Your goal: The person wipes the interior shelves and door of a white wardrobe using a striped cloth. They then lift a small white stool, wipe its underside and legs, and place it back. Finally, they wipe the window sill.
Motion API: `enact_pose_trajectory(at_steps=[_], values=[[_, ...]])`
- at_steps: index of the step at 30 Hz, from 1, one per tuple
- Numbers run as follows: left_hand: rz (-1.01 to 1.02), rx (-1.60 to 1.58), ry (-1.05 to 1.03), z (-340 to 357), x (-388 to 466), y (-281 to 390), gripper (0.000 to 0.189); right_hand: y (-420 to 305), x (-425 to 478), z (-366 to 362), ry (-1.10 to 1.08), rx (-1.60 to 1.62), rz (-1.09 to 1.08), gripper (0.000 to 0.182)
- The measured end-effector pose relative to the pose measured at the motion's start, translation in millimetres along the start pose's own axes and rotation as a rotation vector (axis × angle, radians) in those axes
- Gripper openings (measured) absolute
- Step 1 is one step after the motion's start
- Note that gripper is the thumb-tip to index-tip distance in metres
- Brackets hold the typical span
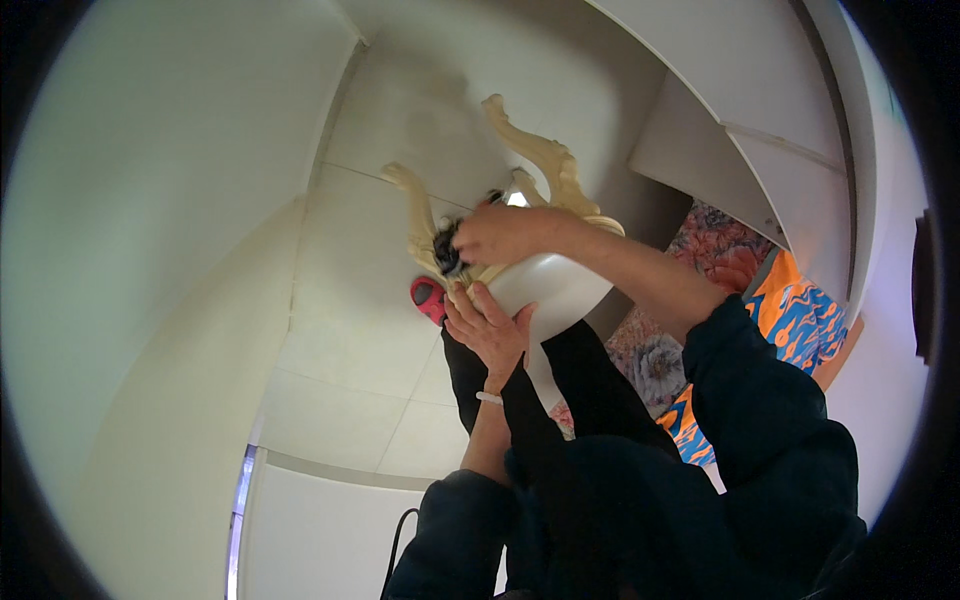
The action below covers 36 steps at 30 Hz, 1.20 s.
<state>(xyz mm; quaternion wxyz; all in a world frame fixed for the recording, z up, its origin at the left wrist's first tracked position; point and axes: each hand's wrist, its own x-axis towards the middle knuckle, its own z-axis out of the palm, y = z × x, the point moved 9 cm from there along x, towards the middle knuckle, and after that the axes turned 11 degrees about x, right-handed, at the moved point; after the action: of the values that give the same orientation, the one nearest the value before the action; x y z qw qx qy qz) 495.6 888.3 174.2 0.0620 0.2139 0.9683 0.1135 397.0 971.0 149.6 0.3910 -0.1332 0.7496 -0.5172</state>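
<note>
A cream piece of furniture with carved, curved legs (551,161) lies tipped before me, its smooth white surface (559,289) close to my lap. My right hand (502,234) reaches over its underside, fingers bent at a dark, crumpled cloth-like thing (448,251); how firmly they hold it is hidden. Against the carved edge rests my left hand (491,330), fingers spread, with a pale bracelet (490,398) at the wrist. A second carved leg (415,206) rises left of the dark thing.
A red shoe (428,298) is on the tiled floor (360,330) beside the furniture. A plain wall (150,225) stands at left. At right are white cabinet panels (787,172), a floral-patterned surface (720,244) and orange-and-blue patterned fabric (799,315). A black cable (396,544) hangs below.
</note>
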Motion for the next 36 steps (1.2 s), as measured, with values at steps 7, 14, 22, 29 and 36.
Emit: enact_pose_trajectory(at_steps=[7,14,22,29,36], values=[[0.07,0.031,-0.011,-9.1,12.5,0.4,0.086,23.1,-30.7,-23.7,0.193,0.315,0.113,0.028],[0.055,-0.043,0.001,-13.7,18.2,2.0,0.09,109.5,-163.6,-65.5,0.341,0.441,0.405,0.027],[-0.059,0.051,-0.414,-17.2,33.2,7.4,0.105,135.6,-197.3,-85.7,0.805,0.447,0.566,0.024],[0.195,0.044,-0.46,-27.5,91.3,54.6,0.1,105.7,-141.7,-56.1,0.883,0.092,0.498,0.027],[0.193,0.036,-0.418,-16.1,95.9,52.8,0.09,113.1,-162.4,-87.0,0.364,0.302,0.599,0.027]])
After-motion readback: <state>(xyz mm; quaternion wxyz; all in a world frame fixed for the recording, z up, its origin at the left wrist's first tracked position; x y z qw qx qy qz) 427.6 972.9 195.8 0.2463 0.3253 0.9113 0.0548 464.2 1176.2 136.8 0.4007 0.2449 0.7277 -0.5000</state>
